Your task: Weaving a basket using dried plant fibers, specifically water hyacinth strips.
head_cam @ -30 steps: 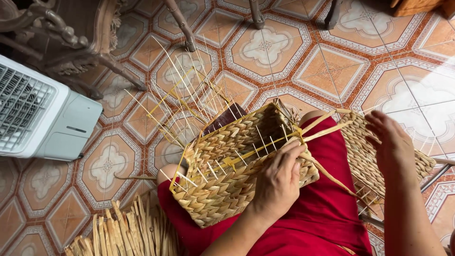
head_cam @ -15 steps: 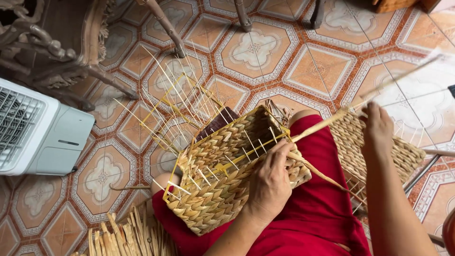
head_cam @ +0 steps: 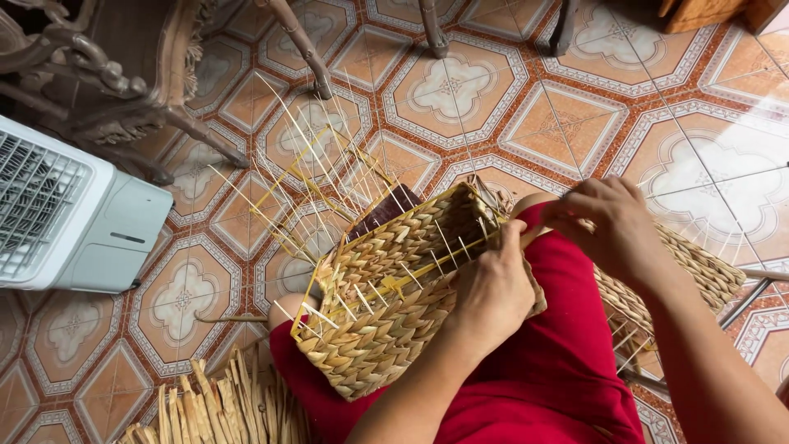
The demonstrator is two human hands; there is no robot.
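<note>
Head view: a half-woven straw basket [head_cam: 394, 304] rests on the person's red-clad lap, walls plaited, bare stakes still jutting from its far rim. The left hand [head_cam: 493, 288] presses its near wall; the right hand [head_cam: 612, 226] apparently pinches a strand beside its right corner.

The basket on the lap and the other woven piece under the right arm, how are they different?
The basket is box-shaped, with loose thin stakes sticking out; the woven piece looks flatter and mostly hidden. The basket rests on the red lap under the left hand; the woven piece lies beside the leg, behind the right hand. Both are tan plaited straw.
</note>
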